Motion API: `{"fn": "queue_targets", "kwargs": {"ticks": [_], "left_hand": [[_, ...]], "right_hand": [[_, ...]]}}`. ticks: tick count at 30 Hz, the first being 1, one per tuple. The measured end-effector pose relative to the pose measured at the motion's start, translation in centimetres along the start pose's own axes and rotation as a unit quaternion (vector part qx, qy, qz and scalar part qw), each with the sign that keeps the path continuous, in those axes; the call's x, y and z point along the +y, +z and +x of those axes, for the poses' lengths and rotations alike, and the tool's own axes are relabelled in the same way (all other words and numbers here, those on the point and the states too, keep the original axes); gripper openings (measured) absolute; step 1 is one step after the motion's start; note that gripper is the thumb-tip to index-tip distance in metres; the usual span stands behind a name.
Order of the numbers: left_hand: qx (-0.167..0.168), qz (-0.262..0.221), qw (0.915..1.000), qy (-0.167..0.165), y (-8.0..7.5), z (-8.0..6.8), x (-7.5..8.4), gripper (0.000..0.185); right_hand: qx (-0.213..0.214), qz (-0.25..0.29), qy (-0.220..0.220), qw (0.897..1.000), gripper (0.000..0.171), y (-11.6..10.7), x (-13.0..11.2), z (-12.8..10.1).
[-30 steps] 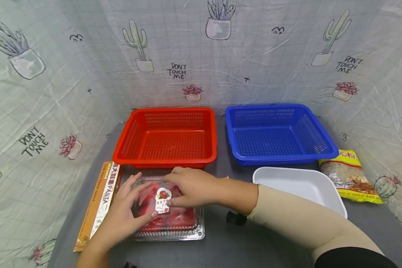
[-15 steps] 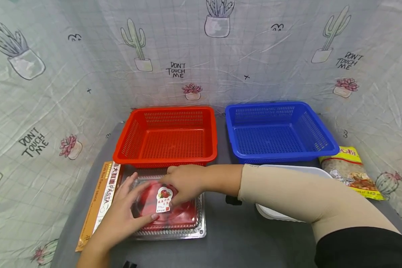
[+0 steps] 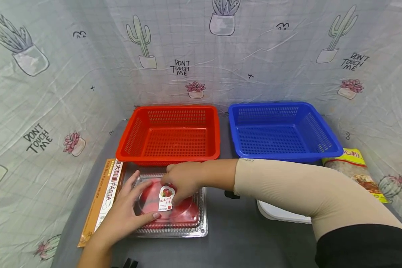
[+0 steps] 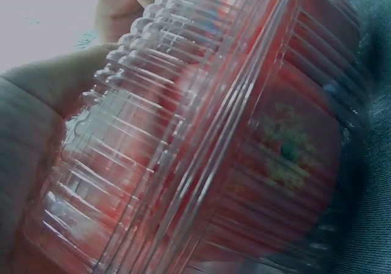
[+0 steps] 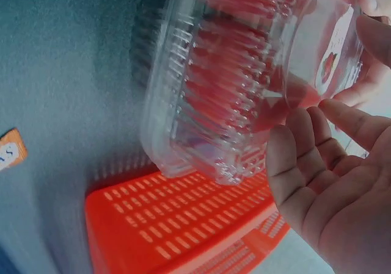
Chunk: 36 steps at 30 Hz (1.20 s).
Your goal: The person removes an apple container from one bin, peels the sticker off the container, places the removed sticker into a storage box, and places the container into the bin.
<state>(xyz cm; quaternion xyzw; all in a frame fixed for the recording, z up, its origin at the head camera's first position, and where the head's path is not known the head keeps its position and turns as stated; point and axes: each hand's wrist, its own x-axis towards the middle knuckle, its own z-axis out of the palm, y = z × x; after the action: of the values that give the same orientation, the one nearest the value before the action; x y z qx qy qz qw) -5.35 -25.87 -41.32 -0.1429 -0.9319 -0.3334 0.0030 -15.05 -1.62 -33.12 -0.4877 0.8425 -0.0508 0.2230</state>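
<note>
A clear plastic clamshell box (image 3: 170, 208) of red fruit, a small white sticker (image 3: 166, 199) on its domed lid, lies flat on the dark grey desk (image 3: 231, 238), just in front of the red basket (image 3: 169, 134). Both hands rest on the lid. The left hand (image 3: 125, 216) lies over the box's left side with its fingers spread and nearly straight, one fingertip at the lower edge of the sticker. The right hand (image 3: 182, 180) reaches across from the right in a beige sleeve (image 3: 298, 193), its fingers bent down onto the lid beside the sticker; whether they pinch anything cannot be told. In the right wrist view that hand (image 5: 333, 182) is seen with its fingers loosely extended beside the ribbed box (image 5: 226, 85). The left wrist view is filled by the ribbed lid (image 4: 201, 146), seen close and blurred.

A long orange pasta box (image 3: 102, 201) lies just left of the clamshell. A blue basket (image 3: 283, 130) stands beside the red one. A white tray (image 3: 281, 216), partly hidden by the right arm, sits near the blue basket, and a yellow food packet (image 3: 355, 165) lies further right. A cactus-print cloth (image 3: 53, 74) hangs around the desk.
</note>
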Motion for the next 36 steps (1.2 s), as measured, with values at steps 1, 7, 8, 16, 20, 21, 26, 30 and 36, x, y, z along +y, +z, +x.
{"fn": "queue_targets", "kwargs": {"ticks": [1, 7, 8, 16, 20, 21, 26, 30, 36], "left_hand": [[0.000, -0.003, 1.0000, 0.001, 0.0, -0.1, 0.0, 0.089], [0.003, -0.017, 0.9999, 0.001, 0.3, -0.4, -0.1, 0.091], [0.003, -0.017, 0.9998, 0.000, 0.3, -0.4, -0.1, 0.091], [0.004, -0.016, 0.9999, -0.003, 0.2, -0.3, -0.2, 0.092], [0.009, -0.019, 0.9998, 0.003, 0.3, -0.3, -0.3, 0.092], [0.010, -0.021, 0.9997, 0.004, 0.3, -0.3, -0.3, 0.092], [0.014, -0.030, 0.9994, 0.011, 0.4, -0.3, -0.4, 0.091], [0.014, -0.034, 0.9993, 0.010, 0.5, -0.3, -0.4, 0.091], [0.012, -0.035, 0.9993, 0.006, 0.5, -0.3, -0.3, 0.091]], "right_hand": [[0.000, -0.007, -0.002, 1.000, 0.064, -0.1, -0.1, 0.0], [-0.005, -0.041, 0.002, 0.999, 0.060, -0.4, -0.6, 0.1], [-0.006, -0.043, 0.003, 0.999, 0.059, -0.4, -0.7, 0.1], [-0.012, -0.011, 0.016, 1.000, 0.055, -0.7, -0.6, 0.4], [0.004, 0.022, 0.026, 0.999, 0.043, -0.6, -0.6, 0.6], [0.011, 0.031, 0.029, 0.999, 0.038, -0.6, -0.6, 0.7], [0.042, 0.044, 0.055, 0.997, 0.016, -0.2, -1.0, 1.1], [0.065, 0.026, 0.087, 0.994, 0.016, 0.3, -1.6, 1.4], [0.094, 0.022, 0.093, 0.991, 0.019, 1.0, -1.6, 1.7]]}}
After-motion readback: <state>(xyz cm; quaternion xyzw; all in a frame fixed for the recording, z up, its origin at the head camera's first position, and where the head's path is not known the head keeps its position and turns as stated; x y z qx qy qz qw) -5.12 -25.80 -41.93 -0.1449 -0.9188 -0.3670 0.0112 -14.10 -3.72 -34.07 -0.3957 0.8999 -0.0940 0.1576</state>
